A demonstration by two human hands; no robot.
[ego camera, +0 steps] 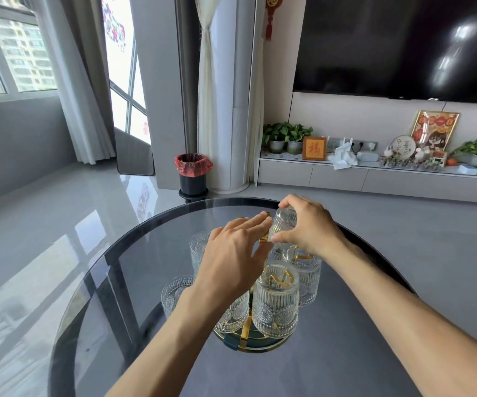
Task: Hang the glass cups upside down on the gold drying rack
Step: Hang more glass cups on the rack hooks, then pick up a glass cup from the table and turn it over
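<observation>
The gold drying rack (pixel 245 329) stands on a round glass table (pixel 134 253), its round base near the table's middle. Several ribbed glass cups hang upside down on it, one at the front (pixel 276 306) and one to the right (pixel 306 277). My right hand (pixel 307 224) grips another glass cup (pixel 283 224) upside down at the rack's far side. My left hand (pixel 233 259) hovers flat over the rack with fingers spread, touching a gold arm near that cup. Two upright cups (pixel 198 247) (pixel 174 292) stand on the table left of the rack.
A dark bin with a red liner (pixel 192 174) stands on the floor beyond the table. A white low cabinet (pixel 374 173) with plants and ornaments runs along the far wall under a black TV screen (pixel 403 44). Glossy grey floor surrounds the table.
</observation>
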